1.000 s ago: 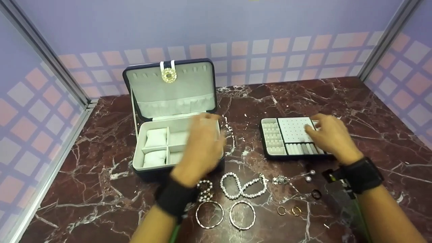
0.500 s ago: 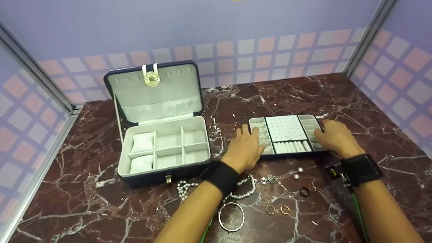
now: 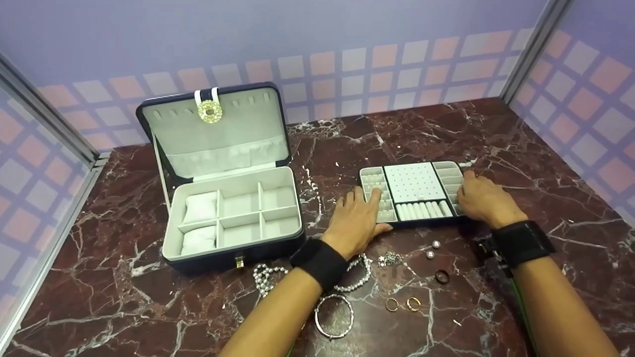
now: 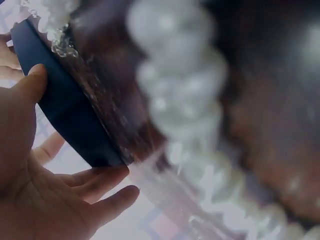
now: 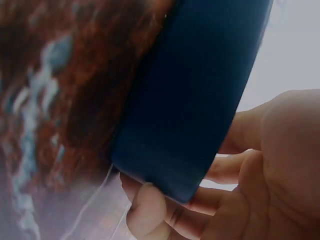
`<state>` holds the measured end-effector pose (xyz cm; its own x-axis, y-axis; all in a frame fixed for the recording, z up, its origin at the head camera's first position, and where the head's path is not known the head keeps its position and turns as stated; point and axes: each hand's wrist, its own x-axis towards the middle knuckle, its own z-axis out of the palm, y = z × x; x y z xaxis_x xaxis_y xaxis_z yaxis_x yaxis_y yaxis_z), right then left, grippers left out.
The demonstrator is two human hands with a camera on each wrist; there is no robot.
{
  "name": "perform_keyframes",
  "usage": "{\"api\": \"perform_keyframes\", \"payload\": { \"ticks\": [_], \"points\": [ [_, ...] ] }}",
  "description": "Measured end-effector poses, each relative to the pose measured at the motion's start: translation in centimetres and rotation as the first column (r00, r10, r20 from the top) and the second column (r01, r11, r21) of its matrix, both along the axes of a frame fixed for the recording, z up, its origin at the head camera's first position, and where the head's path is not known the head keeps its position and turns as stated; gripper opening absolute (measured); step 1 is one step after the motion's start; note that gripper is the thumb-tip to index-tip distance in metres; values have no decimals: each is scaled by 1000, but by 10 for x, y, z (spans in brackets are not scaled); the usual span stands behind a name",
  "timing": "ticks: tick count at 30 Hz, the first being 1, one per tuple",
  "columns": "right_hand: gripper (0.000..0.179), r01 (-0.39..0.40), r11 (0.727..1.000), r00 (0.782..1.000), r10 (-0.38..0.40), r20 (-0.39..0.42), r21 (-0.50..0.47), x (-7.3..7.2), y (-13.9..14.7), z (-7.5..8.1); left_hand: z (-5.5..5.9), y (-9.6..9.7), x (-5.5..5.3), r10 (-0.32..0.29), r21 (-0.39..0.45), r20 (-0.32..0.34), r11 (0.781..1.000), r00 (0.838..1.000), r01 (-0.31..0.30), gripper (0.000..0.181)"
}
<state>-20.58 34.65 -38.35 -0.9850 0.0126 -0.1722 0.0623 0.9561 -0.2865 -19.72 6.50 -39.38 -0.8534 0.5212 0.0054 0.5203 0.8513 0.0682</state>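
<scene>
A dark blue jewelry tray (image 3: 414,181) with a white dotted panel, ring rolls and small side compartments lies on the right half of the table. My left hand (image 3: 353,218) holds its left end, index finger over the edge and thumb at the front side. In the left wrist view the thumb (image 4: 36,82) presses the tray's blue front wall (image 4: 70,107), other fingers around the end. My right hand (image 3: 488,199) grips the tray's right end; in the right wrist view its fingers and thumb (image 5: 147,212) wrap the blue corner (image 5: 170,170).
An open jewelry box (image 3: 233,218) with six-like compartments and two white cushions (image 3: 201,207) stands left. In front lie pearl strands (image 3: 268,277), a bangle (image 3: 334,317), a silvery chain piece (image 3: 390,259), two pearl studs (image 3: 433,249), a dark ring (image 3: 441,276) and gold-coloured rings (image 3: 413,304).
My left hand has moved right from over the jewelry box to the tray's left end. My right hand has shifted from the tray's top to its right end. The view has turned slightly right.
</scene>
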Motion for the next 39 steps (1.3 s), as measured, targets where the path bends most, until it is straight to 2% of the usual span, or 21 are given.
{"api": "perform_keyframes", "payload": {
  "ticks": [5,10,17,22,24,31,39],
  "points": [
    [35,29,998,999,-27,-34,54,1,-7,-7,2,1,3,9,6,11,1000,1000,-10,74],
    [38,53,997,996,-48,-69,62,3,-12,-11,4,-1,6,9,22,7,1000,1000,-9,63],
    [41,-7,1000,997,10,-76,29,3,-20,-11,12,-12,7,25,10,92,1000,995,-26,59],
    [43,-37,999,997,38,-64,8,4,-28,-8,17,-23,10,51,-12,114,999,992,-50,63],
    [41,-38,999,997,39,-63,6,5,-32,-7,18,-26,11,56,-22,109,998,993,-54,64],
    [57,-27,999,997,29,-67,30,9,-50,-6,20,-37,16,49,-99,43,994,998,-44,64],
    [46,-50,998,988,54,-142,31,15,-67,-5,20,-53,23,36,-140,-46,989,998,-42,63]
  ]
}}
